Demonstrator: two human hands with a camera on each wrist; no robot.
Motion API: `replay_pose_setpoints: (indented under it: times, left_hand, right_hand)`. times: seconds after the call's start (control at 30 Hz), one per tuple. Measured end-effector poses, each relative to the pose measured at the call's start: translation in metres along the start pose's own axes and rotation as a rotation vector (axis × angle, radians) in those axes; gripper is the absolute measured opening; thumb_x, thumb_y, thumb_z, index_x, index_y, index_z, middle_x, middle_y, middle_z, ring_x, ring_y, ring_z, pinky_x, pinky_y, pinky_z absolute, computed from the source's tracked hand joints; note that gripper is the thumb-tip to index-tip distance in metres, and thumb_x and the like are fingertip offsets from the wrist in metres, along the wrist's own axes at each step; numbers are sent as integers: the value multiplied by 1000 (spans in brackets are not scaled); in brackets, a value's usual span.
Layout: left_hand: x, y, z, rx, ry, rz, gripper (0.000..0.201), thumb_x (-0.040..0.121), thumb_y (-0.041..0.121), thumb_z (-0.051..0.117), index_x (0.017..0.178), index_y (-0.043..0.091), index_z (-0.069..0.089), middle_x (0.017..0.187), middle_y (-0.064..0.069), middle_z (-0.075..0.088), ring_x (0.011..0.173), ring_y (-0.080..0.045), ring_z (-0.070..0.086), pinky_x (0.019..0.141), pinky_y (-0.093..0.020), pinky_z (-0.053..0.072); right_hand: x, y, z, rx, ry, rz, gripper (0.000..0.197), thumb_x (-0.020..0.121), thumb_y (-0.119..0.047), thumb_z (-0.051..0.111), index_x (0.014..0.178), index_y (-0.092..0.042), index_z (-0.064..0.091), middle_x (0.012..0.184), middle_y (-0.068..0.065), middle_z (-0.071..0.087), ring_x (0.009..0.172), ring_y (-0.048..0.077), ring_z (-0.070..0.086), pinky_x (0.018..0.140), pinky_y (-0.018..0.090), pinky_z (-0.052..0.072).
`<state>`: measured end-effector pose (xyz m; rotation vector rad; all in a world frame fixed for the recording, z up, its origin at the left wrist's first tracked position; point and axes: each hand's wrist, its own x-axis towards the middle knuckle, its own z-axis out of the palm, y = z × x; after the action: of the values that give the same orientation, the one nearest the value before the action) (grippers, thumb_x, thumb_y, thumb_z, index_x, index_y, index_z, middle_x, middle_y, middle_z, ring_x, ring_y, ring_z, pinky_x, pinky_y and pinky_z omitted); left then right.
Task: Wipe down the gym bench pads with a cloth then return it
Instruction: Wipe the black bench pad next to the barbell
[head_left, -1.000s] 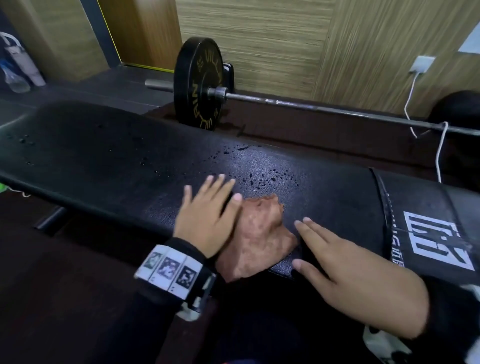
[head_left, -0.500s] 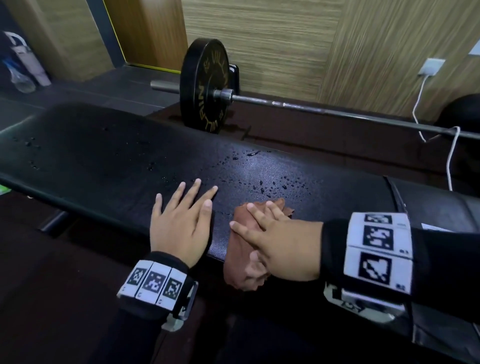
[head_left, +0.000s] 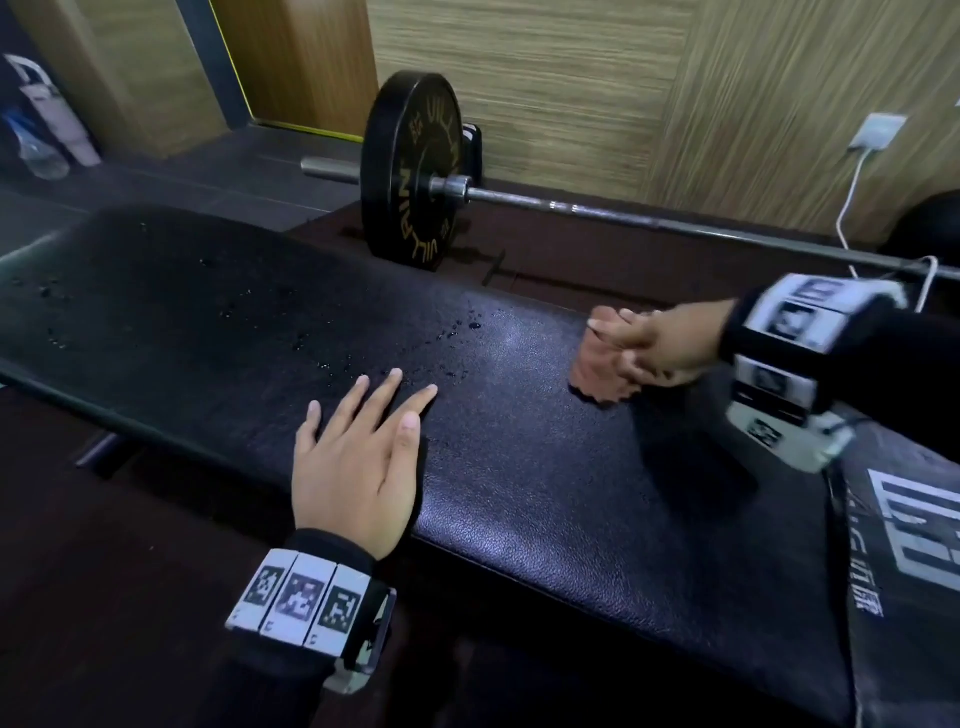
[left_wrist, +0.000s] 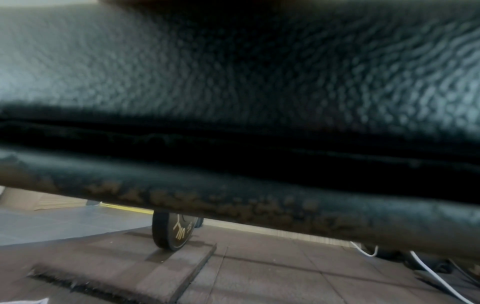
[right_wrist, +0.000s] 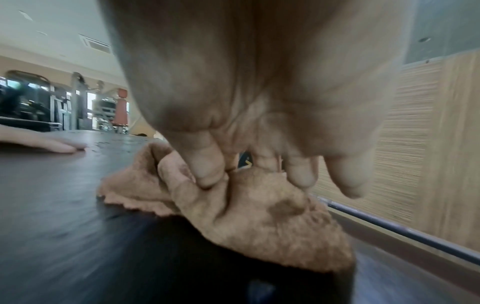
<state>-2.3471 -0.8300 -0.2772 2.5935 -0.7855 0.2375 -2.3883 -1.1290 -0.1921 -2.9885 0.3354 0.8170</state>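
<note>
The long black bench pad (head_left: 545, 467) runs across the head view, with water droplets (head_left: 322, 338) on its left and middle parts. My right hand (head_left: 644, 343) grips a crumpled brown cloth (head_left: 592, 369) near the pad's far edge, right of centre. In the right wrist view its fingers (right_wrist: 207, 172) dig into the cloth (right_wrist: 259, 216), which bunches on the pad (right_wrist: 52, 205). My left hand (head_left: 358, 457) lies flat on the pad's near edge with fingers spread and straight. The left wrist view shows only the pad's side (left_wrist: 233, 82) close up.
A barbell (head_left: 649, 221) with a black weight plate (head_left: 410, 171) lies on the floor behind the bench. A second pad with white print (head_left: 904, 545) adjoins at the right. A white cable (head_left: 852, 197) hangs from a wall socket. Bottles (head_left: 36, 145) stand far left.
My right hand took the cloth from the near edge and swept it up and right across the pad toward the far edge. The left hand stayed flat on the pad.
</note>
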Motion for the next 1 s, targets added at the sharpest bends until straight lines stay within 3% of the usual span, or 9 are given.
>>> replay_pose_setpoints:
  times: [0.13, 0.2, 0.3, 0.43, 0.53, 0.63, 0.8, 0.9, 1.0]
  left_hand:
    - [1, 3, 0, 22, -7, -10, 57, 95, 50, 3, 134, 48, 44, 148, 19, 35, 142, -6, 21, 115, -45, 10]
    - [1, 4, 0, 25, -8, -13, 57, 94, 51, 4, 134, 48, 44, 148, 19, 35, 142, -6, 21, 115, -45, 10]
    - [0, 4, -1, 28, -8, -7, 56, 95, 50, 5, 134, 47, 44, 148, 19, 35, 142, -7, 22, 115, -46, 11]
    - [0, 3, -2, 29, -6, -4, 55, 96, 48, 6, 135, 47, 44, 148, 18, 36, 142, -7, 23, 115, -46, 12]
    - [-1, 3, -2, 30, -8, -1, 55, 96, 48, 5, 135, 48, 43, 149, 18, 35, 142, -7, 22, 116, -45, 12]
    - [-1, 2, -1, 30, -6, -3, 56, 95, 49, 3, 135, 48, 43, 149, 19, 35, 142, -6, 21, 116, -44, 10]
    - [1, 4, 1, 31, 2, -22, 54, 94, 52, 9, 132, 48, 47, 147, 19, 38, 141, -7, 23, 115, -45, 11]
    - [2, 5, 2, 54, -8, -31, 50, 93, 53, 15, 131, 48, 47, 147, 18, 38, 141, -8, 25, 114, -47, 13]
    - [3, 3, 1, 73, -39, -23, 50, 91, 54, 17, 133, 48, 44, 149, 18, 35, 142, -9, 23, 114, -47, 12]
  right_hand:
    - [-56, -9, 30, -115, -126, 53, 63, 99, -36, 29, 148, -29, -10, 155, 20, -12, 142, 41, -6, 117, 41, 2]
    - [-73, -40, 34, 27, -213, 39, 68, 96, -49, 29, 147, -32, -14, 152, 16, -24, 138, 42, -21, 115, 47, -8]
    - [-66, -86, 39, -6, -150, 14, 86, 85, -73, 23, 147, -27, -15, 150, 15, -27, 137, 44, -22, 113, 50, -10]
    - [-20, -112, 28, -80, 34, -33, 80, 94, -53, 39, 149, -15, -6, 155, 19, -15, 139, 45, -12, 114, 56, -2]
    - [8, -84, 7, -18, 150, -95, 66, 96, -30, 46, 147, -4, 14, 154, 19, 7, 141, 38, 5, 112, 51, 6]
    - [15, -37, -1, 11, 162, 45, 58, 98, -28, 43, 145, -3, 21, 153, 19, 15, 140, 36, 14, 112, 46, 14]
    - [-12, -4, 35, -93, 55, 263, 63, 101, -36, 27, 149, -11, -6, 153, 27, -3, 140, 45, 6, 115, 46, 8]
    - [-29, -31, 53, -28, -38, 215, 66, 100, -39, 26, 147, -16, -14, 149, 30, -19, 134, 57, -11, 113, 55, -4]
    - [-27, -64, 48, -26, -28, 117, 66, 100, -43, 25, 148, -18, -12, 150, 29, -19, 135, 54, -13, 111, 53, -8]
